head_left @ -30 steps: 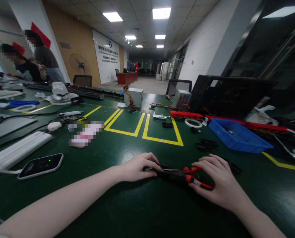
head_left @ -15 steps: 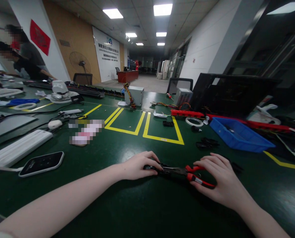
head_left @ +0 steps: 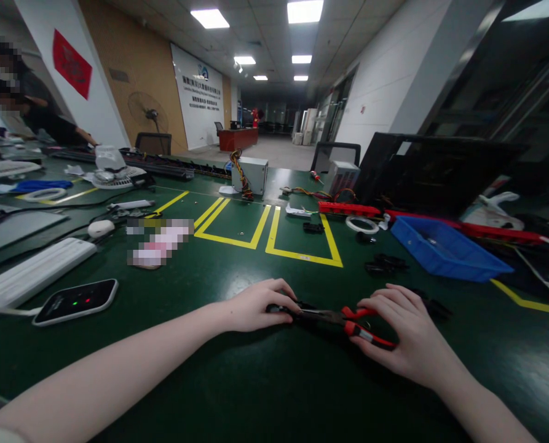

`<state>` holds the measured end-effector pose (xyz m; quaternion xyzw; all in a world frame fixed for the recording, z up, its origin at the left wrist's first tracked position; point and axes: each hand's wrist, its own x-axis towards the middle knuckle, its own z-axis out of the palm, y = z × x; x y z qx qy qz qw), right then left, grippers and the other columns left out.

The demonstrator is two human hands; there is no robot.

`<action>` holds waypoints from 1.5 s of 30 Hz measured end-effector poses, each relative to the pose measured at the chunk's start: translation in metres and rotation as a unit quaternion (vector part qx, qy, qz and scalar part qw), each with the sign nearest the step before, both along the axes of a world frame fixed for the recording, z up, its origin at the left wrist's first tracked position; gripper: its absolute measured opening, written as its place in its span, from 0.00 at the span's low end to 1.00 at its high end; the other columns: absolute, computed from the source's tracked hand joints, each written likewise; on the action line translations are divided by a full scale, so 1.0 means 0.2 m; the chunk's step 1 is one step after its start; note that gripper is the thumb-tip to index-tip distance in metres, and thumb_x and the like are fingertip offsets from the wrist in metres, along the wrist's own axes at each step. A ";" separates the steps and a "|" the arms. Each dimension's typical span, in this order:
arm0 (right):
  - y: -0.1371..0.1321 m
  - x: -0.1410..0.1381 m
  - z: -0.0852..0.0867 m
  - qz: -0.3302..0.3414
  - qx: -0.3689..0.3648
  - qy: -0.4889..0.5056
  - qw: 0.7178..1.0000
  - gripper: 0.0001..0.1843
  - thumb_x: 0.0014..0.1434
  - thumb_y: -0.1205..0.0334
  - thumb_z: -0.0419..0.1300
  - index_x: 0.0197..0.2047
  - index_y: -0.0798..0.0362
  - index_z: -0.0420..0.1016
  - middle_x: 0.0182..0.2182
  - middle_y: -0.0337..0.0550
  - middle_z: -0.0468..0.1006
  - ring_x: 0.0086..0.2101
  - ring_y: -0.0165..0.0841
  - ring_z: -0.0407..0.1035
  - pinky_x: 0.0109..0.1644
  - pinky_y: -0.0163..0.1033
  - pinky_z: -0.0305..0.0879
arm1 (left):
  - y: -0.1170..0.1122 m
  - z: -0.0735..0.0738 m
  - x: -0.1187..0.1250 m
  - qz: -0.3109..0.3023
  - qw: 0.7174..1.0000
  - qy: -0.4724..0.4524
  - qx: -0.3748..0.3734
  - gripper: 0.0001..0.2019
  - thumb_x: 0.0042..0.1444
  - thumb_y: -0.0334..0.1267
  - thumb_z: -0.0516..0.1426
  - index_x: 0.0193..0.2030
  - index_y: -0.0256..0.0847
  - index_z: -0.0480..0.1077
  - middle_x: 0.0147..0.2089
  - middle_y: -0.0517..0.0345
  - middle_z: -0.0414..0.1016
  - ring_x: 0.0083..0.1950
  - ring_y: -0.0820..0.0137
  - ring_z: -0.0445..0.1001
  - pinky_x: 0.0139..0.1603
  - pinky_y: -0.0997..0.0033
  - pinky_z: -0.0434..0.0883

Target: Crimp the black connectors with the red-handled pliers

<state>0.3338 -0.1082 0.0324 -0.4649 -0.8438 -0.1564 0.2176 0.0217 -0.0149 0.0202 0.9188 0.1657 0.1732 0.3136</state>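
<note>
My right hand (head_left: 398,326) grips the red handles of a pair of pliers (head_left: 355,327), whose dark jaws point left. Between the thumb and fingers of my left hand (head_left: 265,306) is a small black part (head_left: 276,309), mostly hidden by the fingers. The tips of the jaws reach this part just beside my left fingertips. Whether the jaws are closed on it I cannot tell. Both hands are low over the green table (head_left: 237,394), near its front. Several black pieces (head_left: 385,264) lie beyond my right hand.
A blue tray (head_left: 444,252) stands at the right, before a dark monitor-like panel (head_left: 440,175). At the left lie a black-faced device (head_left: 75,301) and a white power strip (head_left: 39,271). Farther back stands a grey metal box with wires (head_left: 254,176). A person (head_left: 48,117) leans over the table's far left.
The pliers and my right hand have shifted very slightly left. Red and green lights now show on the device at the left. My left hand keeps its hold on the black part.
</note>
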 end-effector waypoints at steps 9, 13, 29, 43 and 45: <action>0.00 0.01 0.02 0.004 0.008 -0.015 1.000 0.19 0.51 0.49 0.65 0.44 0.49 0.73 0.35 0.45 0.78 0.38 0.43 0.73 0.55 0.56 0.64 | 0.00 0.01 0.00 -0.003 1.000 0.004 0.002 0.13 0.64 0.35 0.59 0.54 0.45 0.74 0.56 0.52 0.69 0.55 0.62 0.71 0.56 0.63 0.68; 0.00 0.00 0.01 0.009 0.007 -0.019 1.000 0.20 0.52 0.49 0.65 0.45 0.49 0.72 0.36 0.45 0.78 0.39 0.43 0.72 0.55 0.56 0.64 | 0.00 0.01 0.00 -0.003 1.000 0.008 0.001 0.12 0.63 0.35 0.59 0.53 0.44 0.74 0.56 0.52 0.69 0.55 0.63 0.71 0.55 0.63 0.69; 0.02 0.04 -0.03 0.014 0.006 -0.009 1.000 0.21 0.52 0.49 0.65 0.46 0.50 0.72 0.37 0.45 0.77 0.40 0.43 0.72 0.56 0.57 0.61 | 0.00 0.01 0.00 -0.009 1.000 0.008 0.010 0.11 0.65 0.34 0.57 0.54 0.44 0.73 0.56 0.51 0.69 0.57 0.63 0.70 0.57 0.65 0.67; -0.01 -0.02 -0.02 0.008 -0.050 0.017 0.999 0.21 0.55 0.50 0.64 0.48 0.52 0.71 0.38 0.47 0.80 0.35 0.38 0.73 0.37 0.43 0.70 | 0.00 -0.01 0.00 0.003 1.000 0.016 -0.001 0.11 0.63 0.34 0.59 0.52 0.44 0.74 0.57 0.53 0.69 0.56 0.63 0.70 0.56 0.63 0.68; -0.01 -0.02 -0.02 0.002 -0.064 0.024 0.998 0.21 0.55 0.50 0.64 0.47 0.53 0.71 0.37 0.47 0.80 0.33 0.37 0.73 0.34 0.41 0.69 | 0.00 -0.01 0.00 0.004 1.000 0.017 -0.001 0.11 0.64 0.34 0.59 0.52 0.44 0.74 0.57 0.53 0.69 0.56 0.63 0.70 0.56 0.63 0.68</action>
